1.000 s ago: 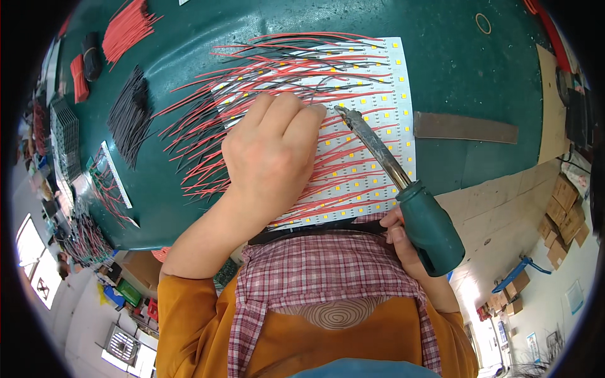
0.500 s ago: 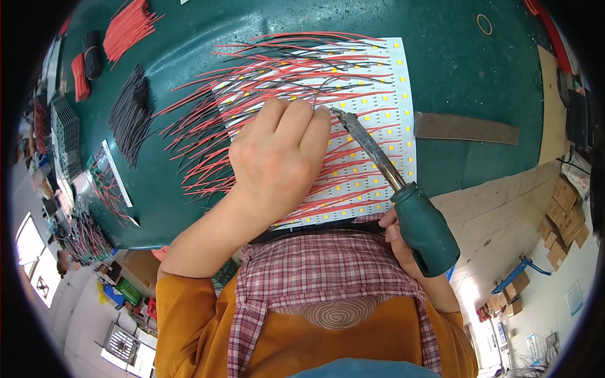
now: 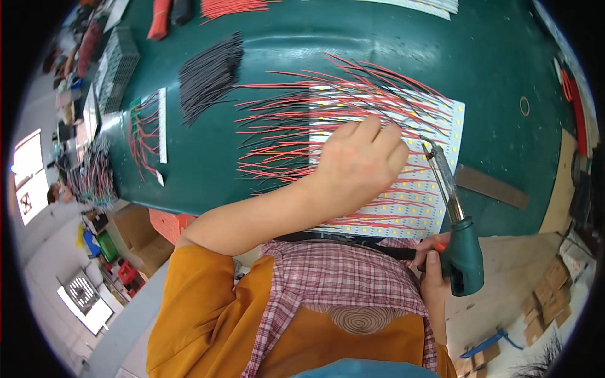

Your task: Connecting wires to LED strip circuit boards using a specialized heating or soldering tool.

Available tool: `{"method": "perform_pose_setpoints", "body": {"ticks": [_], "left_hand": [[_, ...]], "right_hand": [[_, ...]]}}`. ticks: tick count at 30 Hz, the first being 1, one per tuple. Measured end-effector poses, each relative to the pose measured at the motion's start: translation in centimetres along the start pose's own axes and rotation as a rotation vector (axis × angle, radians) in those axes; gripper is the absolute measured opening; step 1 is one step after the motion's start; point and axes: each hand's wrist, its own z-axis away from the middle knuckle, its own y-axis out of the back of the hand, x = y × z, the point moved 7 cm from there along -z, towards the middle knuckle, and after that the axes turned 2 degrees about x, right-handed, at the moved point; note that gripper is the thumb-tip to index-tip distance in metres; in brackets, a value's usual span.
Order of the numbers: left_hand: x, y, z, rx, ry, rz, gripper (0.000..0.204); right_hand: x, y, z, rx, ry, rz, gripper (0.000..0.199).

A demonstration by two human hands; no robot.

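A white LED board lies on the green table, with yellow LEDs in rows. Red and black wires run from it toward the left. Over its middle, my left hand has its fingers pinched together; the hand itself hides what they hold. In my right hand, at the board's near right corner, is a soldering iron with a dark green handle. Its metal tip points away from me, above the board's right part, close to the left fingers.
A bundle of black wires and a bundle of red wires lie beyond the board to the left. A white strip with wires is farther left. To the right are a flat brown bar and a rubber band.
The view has shifted, so the board appears farther right and lower. The iron has turned more upright, and its tip now stands slightly apart from the left fingers.
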Motion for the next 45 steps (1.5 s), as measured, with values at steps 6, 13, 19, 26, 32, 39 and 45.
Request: {"method": "perform_pose_setpoints", "body": {"ticks": [6, 13, 19, 26, 32, 39, 45], "left_hand": [[-2.4, 2.8, 0.9, -0.027, 0.029, 0.167, 0.025], [-18.8, 10.6, 0.7, 0.014, 0.347, -0.090, 0.021], [-24.5, 10.4, 3.9, -0.156, 0.370, -0.218, 0.026], [-25.5, 10.9, 2.8, -0.158, 0.339, -0.307, 0.019], [-25.9, 11.5, 3.2, -0.159, 0.413, -0.331, 0.018], [-25.7, 12.7, 3.1, -0.139, 0.461, -0.327, 0.016], [-22.2, 13.3, 1.1, -0.247, 0.331, -0.471, 0.014]], "right_hand": [[-0.6, 0.1, -0.7, -0.043, 0.057, -0.016, 0.014], [-0.5, 0.5, -0.1, 0.001, 0.070, -0.070, 0.019], [0.5, 1.1, 0.1, 0.111, -0.024, 0.016, 0.021], [0.1, 0.3, -0.4, -0.021, 0.070, -0.024, 0.010], [0.3, 0.3, -0.4, -0.031, 0.050, -0.024, 0.009], [0.7, 0.5, -0.5, -0.050, 0.039, -0.022, 0.011], [0.8, 0.7, -0.6, -0.046, 0.044, -0.059, 0.013]]}}
